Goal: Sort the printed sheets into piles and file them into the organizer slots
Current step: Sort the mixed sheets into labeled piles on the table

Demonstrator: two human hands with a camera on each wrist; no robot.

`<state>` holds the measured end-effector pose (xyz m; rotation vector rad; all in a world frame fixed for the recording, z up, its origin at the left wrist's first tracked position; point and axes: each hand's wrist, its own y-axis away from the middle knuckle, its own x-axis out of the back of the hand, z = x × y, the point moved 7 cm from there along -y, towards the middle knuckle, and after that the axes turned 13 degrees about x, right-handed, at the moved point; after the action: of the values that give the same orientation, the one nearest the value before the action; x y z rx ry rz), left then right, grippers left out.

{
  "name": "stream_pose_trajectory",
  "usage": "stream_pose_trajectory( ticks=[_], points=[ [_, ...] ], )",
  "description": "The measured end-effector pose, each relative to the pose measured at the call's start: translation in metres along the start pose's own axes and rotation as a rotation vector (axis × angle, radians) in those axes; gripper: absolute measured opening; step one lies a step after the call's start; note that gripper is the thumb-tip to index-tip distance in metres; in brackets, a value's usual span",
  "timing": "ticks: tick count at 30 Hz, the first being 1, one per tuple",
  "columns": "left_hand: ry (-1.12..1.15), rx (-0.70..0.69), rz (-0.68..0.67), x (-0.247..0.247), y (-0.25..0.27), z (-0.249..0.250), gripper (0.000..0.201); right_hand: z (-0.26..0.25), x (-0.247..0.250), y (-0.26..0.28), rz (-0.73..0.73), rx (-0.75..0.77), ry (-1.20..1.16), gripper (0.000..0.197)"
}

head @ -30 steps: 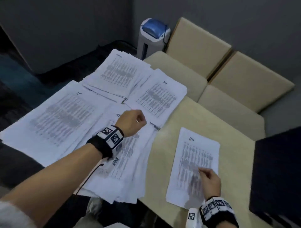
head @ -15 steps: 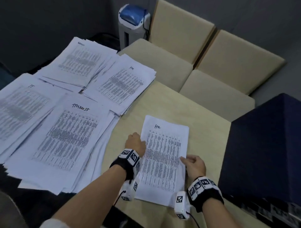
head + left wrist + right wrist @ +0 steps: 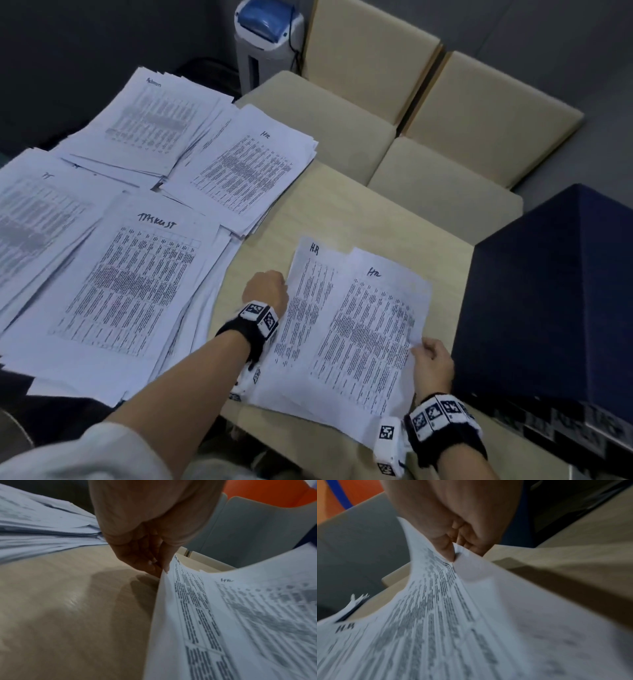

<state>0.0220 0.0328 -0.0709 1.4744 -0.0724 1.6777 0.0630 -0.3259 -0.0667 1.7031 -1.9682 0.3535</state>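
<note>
A small stack of printed sheets marked HR [image 3: 301,301] lies on the beige table [image 3: 342,212] in front of me. My left hand [image 3: 265,291] pinches the stack's left edge [image 3: 171,601] between thumb and curled fingers [image 3: 154,561]. My right hand [image 3: 433,359] pinches the right edge of the top HR sheet [image 3: 370,329], which is slid right and raised off the stack. In the right wrist view its thumb [image 3: 447,550] presses on the bowed sheet [image 3: 436,601]. A dark blue box [image 3: 555,301] stands right of my right hand.
Sorted piles fill the table's left: Tasklist [image 3: 130,284], IT [image 3: 34,212], Admin [image 3: 154,120] and a larger HR pile [image 3: 246,171]. Beige chairs [image 3: 342,113] stand beyond the far edge, with a white and blue machine [image 3: 267,41] behind them.
My left hand came off the Tasklist pile to the HR stack's left edge. The right hand has since pulled the top HR sheet right and up, uncovering the sheet beneath.
</note>
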Motion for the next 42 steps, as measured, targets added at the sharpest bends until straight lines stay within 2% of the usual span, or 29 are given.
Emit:
stream_pose_trajectory(
  ticks=[4, 8, 10, 13, 16, 18, 20, 22, 24, 26, 27, 29, 31, 35, 37, 40, 42],
  points=[
    [-0.346, -0.110, 0.101, 0.013, 0.009, 0.011, 0.014, 0.006, 0.006, 0.011, 0.048, -0.068, -0.087, 0.014],
    [-0.403, -0.239, 0.151, 0.022, 0.016, 0.014, 0.016, 0.005, -0.003, 0.020, 0.033, -0.124, -0.244, 0.021],
    [-0.316, -0.273, 0.156, 0.024, 0.016, 0.013, 0.017, 0.004, -0.012, 0.025, 0.018, -0.162, -0.344, 0.022],
    [-0.039, -0.323, 0.214, 0.030, 0.020, 0.011, 0.015, 0.008, -0.025, 0.029, -0.019, -0.261, -0.504, 0.018],
    [0.215, -0.495, 0.185, 0.029, 0.029, 0.013, 0.021, -0.003, -0.035, 0.033, -0.062, -0.288, -0.536, 0.014],
    [0.277, -0.618, 0.155, 0.027, 0.037, 0.015, 0.019, 0.000, -0.040, 0.030, -0.057, -0.302, -0.529, 0.005],
    [0.276, -0.700, 0.127, 0.023, 0.040, 0.015, 0.022, 0.000, -0.044, 0.029, -0.078, -0.314, -0.528, 0.021],
    [0.268, -0.755, 0.106, 0.022, 0.043, 0.014, 0.033, -0.005, -0.044, 0.027, -0.070, -0.337, -0.507, 0.034],
    [0.316, -0.802, 0.066, 0.028, 0.050, 0.017, 0.035, -0.012, -0.044, 0.020, -0.086, -0.330, -0.492, 0.027],
    [0.391, -0.828, -0.012, 0.036, 0.062, 0.026, 0.026, -0.018, -0.049, 0.013, -0.144, -0.347, -0.496, 0.025],
    [0.423, -0.833, -0.046, 0.039, 0.068, 0.030, 0.022, -0.018, -0.053, 0.009, -0.167, -0.362, -0.530, 0.025],
    [0.458, -0.840, -0.085, 0.044, 0.077, 0.038, 0.019, -0.025, -0.058, 0.002, -0.201, -0.348, -0.570, 0.011],
    [0.472, -0.843, -0.068, 0.048, 0.080, 0.042, 0.020, -0.028, -0.058, -0.005, -0.196, -0.330, -0.534, 0.019],
    [0.495, -0.783, -0.056, 0.048, 0.072, 0.035, 0.019, -0.024, -0.058, -0.008, -0.219, -0.348, -0.589, 0.022],
    [0.501, -0.697, -0.112, 0.043, 0.065, 0.029, 0.027, -0.027, -0.058, -0.006, -0.214, -0.366, -0.616, 0.016],
    [0.520, -0.506, -0.289, 0.024, 0.057, 0.024, 0.030, -0.030, -0.060, -0.006, -0.231, -0.369, -0.648, 0.019],
    [0.539, -0.340, -0.419, 0.007, 0.050, 0.019, 0.050, -0.028, -0.060, -0.005, -0.229, -0.370, -0.616, 0.018]
  ],
)
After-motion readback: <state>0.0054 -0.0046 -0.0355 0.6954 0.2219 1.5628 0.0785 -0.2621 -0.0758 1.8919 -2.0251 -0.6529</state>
